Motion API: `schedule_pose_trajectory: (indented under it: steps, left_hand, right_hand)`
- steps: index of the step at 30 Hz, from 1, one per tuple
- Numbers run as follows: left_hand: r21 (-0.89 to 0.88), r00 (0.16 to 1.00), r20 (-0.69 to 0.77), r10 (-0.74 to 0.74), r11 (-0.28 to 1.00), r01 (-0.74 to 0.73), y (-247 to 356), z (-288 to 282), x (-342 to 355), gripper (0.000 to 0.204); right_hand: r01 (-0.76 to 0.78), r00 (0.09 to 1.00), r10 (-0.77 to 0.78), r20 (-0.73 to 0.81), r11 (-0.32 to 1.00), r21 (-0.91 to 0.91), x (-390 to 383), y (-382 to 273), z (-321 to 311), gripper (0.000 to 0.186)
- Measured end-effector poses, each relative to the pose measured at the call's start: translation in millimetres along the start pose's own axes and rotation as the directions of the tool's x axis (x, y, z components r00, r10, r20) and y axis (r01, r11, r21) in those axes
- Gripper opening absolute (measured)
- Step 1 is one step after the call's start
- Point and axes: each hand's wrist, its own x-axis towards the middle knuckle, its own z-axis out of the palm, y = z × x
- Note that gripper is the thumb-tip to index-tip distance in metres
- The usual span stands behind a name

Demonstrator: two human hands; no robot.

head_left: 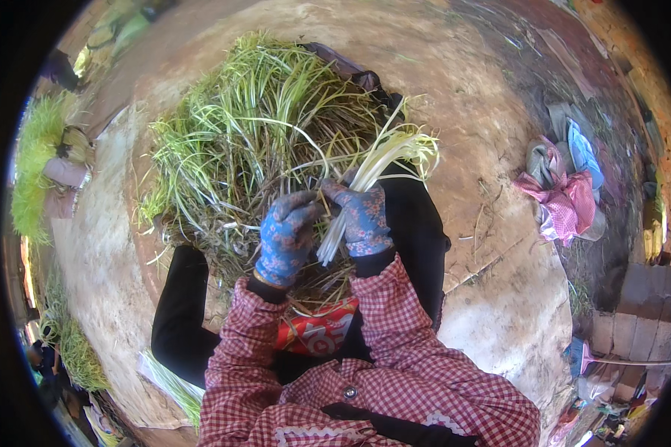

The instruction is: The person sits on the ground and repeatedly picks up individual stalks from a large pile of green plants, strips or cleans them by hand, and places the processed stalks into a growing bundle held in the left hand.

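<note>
My right hand [361, 216], in a blue flowered glove with soiled fingertips, is closed round a bundle of pale stalks [379, 164]. White stem ends stick out below the fist, and thin yellow-green leaves fan out above it. Close beside it, my left hand [287, 235], gloved the same way, has its fingers bent together at a single thin stalk [324, 203] between the two hands. Just beyond both hands lies a big heap of long leafy stalks [253, 127], green at the tips and brownish lower down.
A red printed package [317, 329] lies between my legs, under my forearms. Pale stalks [173, 387] lie beside my left leg. Bundled greens [37, 164] stand at the far left. Crumpled pink and blue cloths [563, 186] and cardboard [641, 316] are on the right.
</note>
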Motion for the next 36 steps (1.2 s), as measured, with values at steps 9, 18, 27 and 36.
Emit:
schedule_pose_trajectory:
  steps: [9, 18, 27, 36]
  left_hand:
    - [-0.084, 0.778, 0.574, 0.255, 0.964, -0.253, -13.5, -82.0, -81.0, 0.034]
    - [0.419, 0.538, 0.657, -0.528, 0.849, 0.321, -47.7, -125.4, -149.5, 0.021]
    - [-0.31, 0.756, 0.196, -0.624, 0.692, 0.652, 3.0, -4.7, -13.1, 0.04]
    - [-0.471, 0.664, -0.076, -0.744, 0.614, 0.634, -26.8, 0.0, -5.5, 0.008]
  right_hand:
    - [0.052, 0.979, -0.013, -0.203, 0.981, 0.188, 8.3, 1.3, -8.2, 0.026]
    - [0.084, 0.986, -0.052, -0.161, 0.977, 0.197, 6.3, -1.8, -15.7, 0.021]
    - [0.022, 0.993, -0.006, -0.118, 0.99, 0.138, -1.9, -8.4, 1.2, 0.029]
    - [-0.062, 0.997, 0.066, -0.045, 0.995, 0.078, -3.0, -12.6, 7.2, 0.028]
